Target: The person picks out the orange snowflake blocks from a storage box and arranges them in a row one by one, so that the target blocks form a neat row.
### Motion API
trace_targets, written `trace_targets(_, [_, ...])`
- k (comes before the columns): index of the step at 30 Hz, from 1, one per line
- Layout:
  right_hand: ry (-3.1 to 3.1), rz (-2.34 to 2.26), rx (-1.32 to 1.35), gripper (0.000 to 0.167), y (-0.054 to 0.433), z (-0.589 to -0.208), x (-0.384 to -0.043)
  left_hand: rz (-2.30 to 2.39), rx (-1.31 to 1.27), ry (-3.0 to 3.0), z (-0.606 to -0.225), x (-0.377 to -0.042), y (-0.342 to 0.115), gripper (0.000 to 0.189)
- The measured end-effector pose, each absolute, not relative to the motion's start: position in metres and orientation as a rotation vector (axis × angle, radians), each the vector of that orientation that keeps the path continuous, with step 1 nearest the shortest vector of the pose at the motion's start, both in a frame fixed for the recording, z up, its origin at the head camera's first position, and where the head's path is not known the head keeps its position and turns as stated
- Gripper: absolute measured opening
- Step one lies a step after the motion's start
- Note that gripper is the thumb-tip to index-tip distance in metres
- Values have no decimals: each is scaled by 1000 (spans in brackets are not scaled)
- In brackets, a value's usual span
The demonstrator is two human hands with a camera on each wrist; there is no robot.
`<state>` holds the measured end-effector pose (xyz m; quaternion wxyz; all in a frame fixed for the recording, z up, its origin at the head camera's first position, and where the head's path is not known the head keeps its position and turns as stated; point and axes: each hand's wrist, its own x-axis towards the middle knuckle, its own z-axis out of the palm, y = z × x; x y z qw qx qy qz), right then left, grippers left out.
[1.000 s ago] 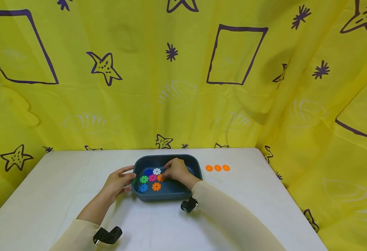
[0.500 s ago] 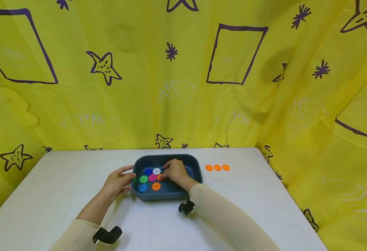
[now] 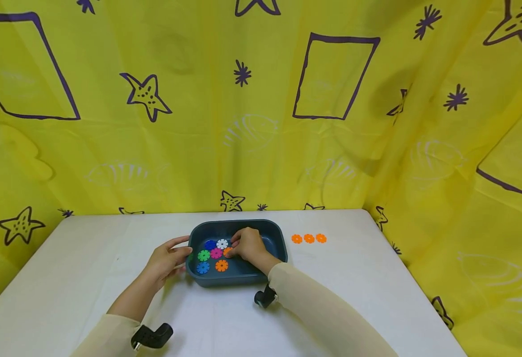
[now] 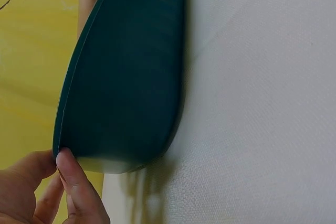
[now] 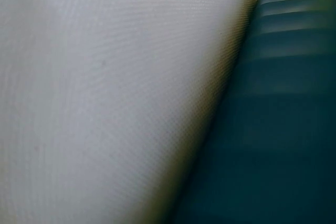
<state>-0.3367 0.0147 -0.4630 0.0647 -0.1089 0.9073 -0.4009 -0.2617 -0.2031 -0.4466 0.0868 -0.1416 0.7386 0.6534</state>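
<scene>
A dark blue-green plastic basin [image 3: 252, 280] stands on the table in the head view. My left hand [image 3: 164, 262] pinches its left rim, thumb and finger meeting at the edge in the left wrist view. Inside, my right hand [image 3: 249, 248] holds an orange snowflake disc [image 3: 227, 251] with its fingertips, partly covering it. Near it lie a white disc [image 3: 222, 244], a dark blue disc [image 3: 210, 245], a pink disc [image 3: 216, 253], a green disc [image 3: 204, 255], a blue disc [image 3: 203, 267] and another orange disc [image 3: 222, 266]. The right wrist view shows only the basin's outer wall [image 5: 283, 129] and cloth.
Three orange discs [image 3: 309, 238] lie in a row on the white tablecloth [image 3: 341, 277], right of the basin. A yellow patterned curtain [image 3: 198, 148] hangs behind the table and along its sides.
The right forearm has shifted slightly to the left and down. Both hands keep their places on the basin and the orange disc; the discs look unmoved.
</scene>
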Motion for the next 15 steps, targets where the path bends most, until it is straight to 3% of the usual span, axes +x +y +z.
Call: trace_targets(15, [2704, -1195, -311, 33, 13, -462, -339, 1949, -434, 2185, -445, -262, -204, 54])
